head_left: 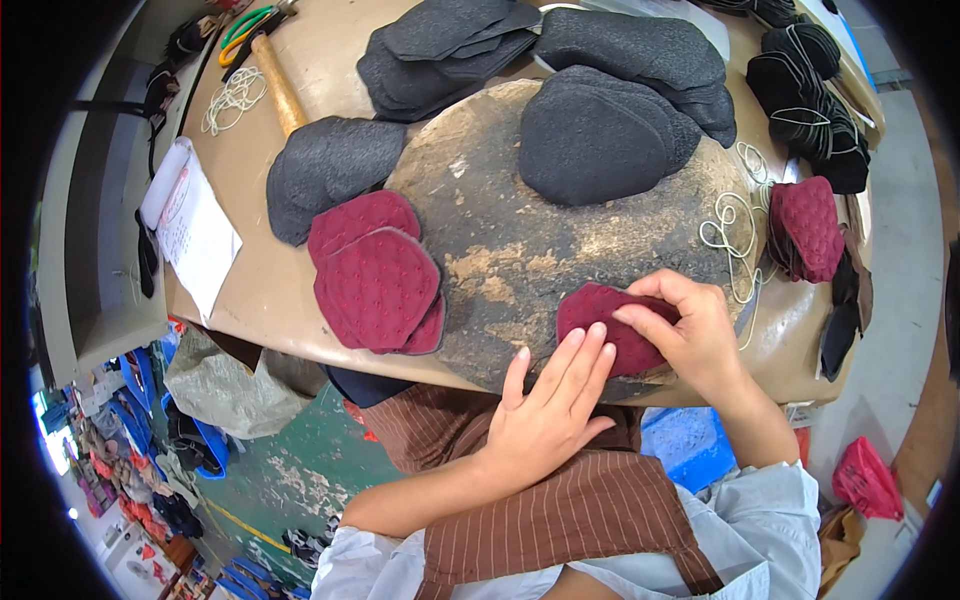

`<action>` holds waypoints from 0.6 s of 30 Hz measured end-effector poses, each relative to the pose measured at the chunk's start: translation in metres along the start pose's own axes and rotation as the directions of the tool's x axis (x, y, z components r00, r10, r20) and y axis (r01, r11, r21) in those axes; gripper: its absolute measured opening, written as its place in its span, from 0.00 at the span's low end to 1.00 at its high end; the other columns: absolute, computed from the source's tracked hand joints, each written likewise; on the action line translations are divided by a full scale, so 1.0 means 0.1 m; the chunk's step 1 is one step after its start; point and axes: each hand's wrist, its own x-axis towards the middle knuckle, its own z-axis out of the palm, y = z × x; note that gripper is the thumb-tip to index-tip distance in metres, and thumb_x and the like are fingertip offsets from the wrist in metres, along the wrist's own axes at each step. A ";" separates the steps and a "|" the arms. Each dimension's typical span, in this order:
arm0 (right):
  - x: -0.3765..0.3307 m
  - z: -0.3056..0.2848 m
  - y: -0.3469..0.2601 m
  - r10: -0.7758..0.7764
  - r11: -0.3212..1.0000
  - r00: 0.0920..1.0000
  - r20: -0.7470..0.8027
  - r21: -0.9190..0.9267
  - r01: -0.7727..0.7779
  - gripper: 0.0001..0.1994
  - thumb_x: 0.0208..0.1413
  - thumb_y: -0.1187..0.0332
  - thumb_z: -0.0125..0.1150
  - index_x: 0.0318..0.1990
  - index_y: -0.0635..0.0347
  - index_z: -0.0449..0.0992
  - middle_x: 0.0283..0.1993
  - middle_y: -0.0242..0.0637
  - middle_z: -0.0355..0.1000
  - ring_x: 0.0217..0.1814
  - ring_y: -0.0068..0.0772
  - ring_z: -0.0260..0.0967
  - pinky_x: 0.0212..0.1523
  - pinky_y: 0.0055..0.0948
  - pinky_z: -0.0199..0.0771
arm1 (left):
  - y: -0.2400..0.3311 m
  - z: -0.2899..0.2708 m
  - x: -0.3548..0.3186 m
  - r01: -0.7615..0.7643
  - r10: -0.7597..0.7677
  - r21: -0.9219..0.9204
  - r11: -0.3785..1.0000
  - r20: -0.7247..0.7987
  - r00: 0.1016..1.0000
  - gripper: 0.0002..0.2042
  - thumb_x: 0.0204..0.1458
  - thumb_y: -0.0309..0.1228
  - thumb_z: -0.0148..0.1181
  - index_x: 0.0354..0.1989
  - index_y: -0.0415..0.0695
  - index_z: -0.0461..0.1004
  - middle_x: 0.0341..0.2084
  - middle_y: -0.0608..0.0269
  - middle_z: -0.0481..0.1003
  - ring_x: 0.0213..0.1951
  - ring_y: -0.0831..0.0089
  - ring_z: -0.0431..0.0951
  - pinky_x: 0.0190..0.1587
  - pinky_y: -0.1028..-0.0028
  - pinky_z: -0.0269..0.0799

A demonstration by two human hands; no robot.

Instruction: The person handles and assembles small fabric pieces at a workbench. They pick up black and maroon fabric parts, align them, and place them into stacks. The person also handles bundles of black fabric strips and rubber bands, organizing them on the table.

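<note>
A maroon quilted fabric piece (600, 310) with a rounded outline lies on the near side of a worn round wooden block (500, 260). My right hand (695, 325) pinches its right edge between thumb and fingers; whether more than one layer is there I cannot tell. Stretched out flat, the fingers of my left hand (555, 400) rest against the near left edge of the same piece. Left of the hands, overlapping the block's edge, is a loose stack of similar maroon pieces (380, 290).
Black textured pieces lie in stacks (600, 140) on and behind the block. Another maroon bundle (805, 230) and tied black bundles (810, 100) sit at the right. Pale cord (735, 235), a wooden-handled tool (278, 85), green-and-orange-handled scissors (245, 35) and a paper sheet (195, 235) lie around.
</note>
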 end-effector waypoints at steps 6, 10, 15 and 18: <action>-0.05 -0.25 -0.01 0.217 0.970 0.972 0.090 -0.135 -0.204 0.10 0.49 0.68 0.65 0.29 0.64 0.71 0.18 0.42 0.69 0.17 0.33 0.69 0.20 0.30 0.65 | 0.11 -0.09 0.25 0.095 -0.101 0.078 0.992 0.070 0.992 0.41 0.33 0.62 0.61 0.61 0.62 0.64 0.64 0.59 0.57 0.54 0.64 0.58 0.51 0.63 0.48; -0.05 -0.28 -0.01 0.159 0.974 0.982 0.100 -0.178 -0.140 0.10 0.47 0.69 0.66 0.27 0.62 0.70 0.16 0.41 0.66 0.16 0.35 0.66 0.18 0.33 0.61 | 0.02 -0.30 0.46 0.152 -0.133 -0.162 0.975 0.124 0.983 0.33 0.36 0.53 0.66 0.54 0.57 0.70 0.63 0.59 0.59 0.50 0.62 0.60 0.50 0.63 0.55; -0.31 -0.18 0.07 -0.371 0.928 0.915 -0.162 -0.037 0.370 0.09 0.42 0.75 0.69 0.27 0.60 0.72 0.33 0.42 0.74 0.29 0.32 0.73 0.28 0.27 0.73 | -0.24 -0.29 0.35 0.048 -0.230 -0.496 0.867 -0.313 0.922 0.29 0.36 0.25 0.71 0.51 0.39 0.70 0.52 0.51 0.70 0.50 0.58 0.70 0.54 0.66 0.64; -0.45 -0.07 0.14 -0.289 0.935 0.930 -0.228 0.139 0.325 0.09 0.43 0.75 0.69 0.27 0.61 0.72 0.32 0.38 0.74 0.28 0.30 0.73 0.30 0.25 0.74 | -0.20 -0.23 0.28 0.097 -0.369 -0.772 0.628 -0.185 0.911 0.24 0.42 0.21 0.68 0.50 0.38 0.70 0.43 0.53 0.75 0.45 0.67 0.75 0.47 0.73 0.71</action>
